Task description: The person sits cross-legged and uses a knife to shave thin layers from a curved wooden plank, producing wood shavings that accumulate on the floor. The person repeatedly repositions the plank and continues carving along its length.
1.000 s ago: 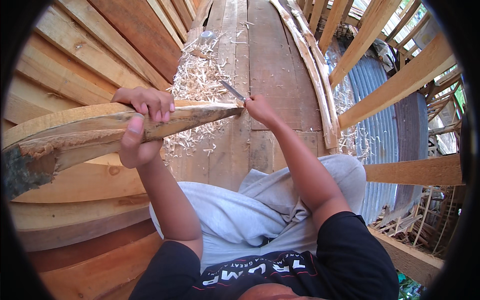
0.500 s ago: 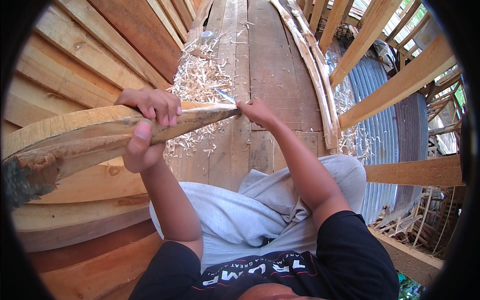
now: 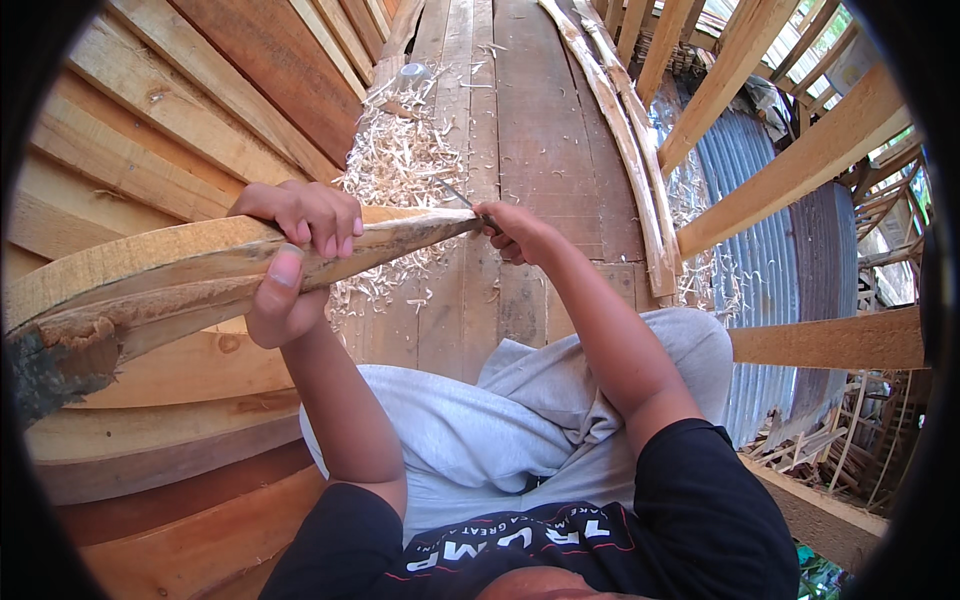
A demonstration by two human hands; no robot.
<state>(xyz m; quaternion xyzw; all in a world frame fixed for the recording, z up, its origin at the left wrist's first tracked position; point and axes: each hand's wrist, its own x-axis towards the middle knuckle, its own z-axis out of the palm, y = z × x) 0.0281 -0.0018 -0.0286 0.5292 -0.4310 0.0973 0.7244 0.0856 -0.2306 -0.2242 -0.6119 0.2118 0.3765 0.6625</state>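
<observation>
A long, thick piece of wood [image 3: 190,248] slants from the left rim up to the middle, with a rough dark end at the left and a pale, narrow tip at the right. My left hand [image 3: 297,250] is wrapped round it, fingers over the top and thumb along the near side. My right hand [image 3: 517,234] is closed on the dark handle of a knife at the tip. The thin knife blade [image 3: 456,192] points up and left past the far side of the tip, over the shavings.
Curled wood shavings [image 3: 405,150] cover the plank floor [image 3: 540,120] beyond the wood. A plank wall [image 3: 130,130] stands at left. Two long peeled poles [image 3: 640,170] lie at right, beside wooden railing posts [image 3: 790,160] and corrugated metal sheets [image 3: 745,190]. A small clear cup [image 3: 413,74] sits among the shavings.
My right hand has turned at the tip, so the knife blade shows edge-on and thin instead of its bright flat side. The left hand and the wood have hardly moved.
</observation>
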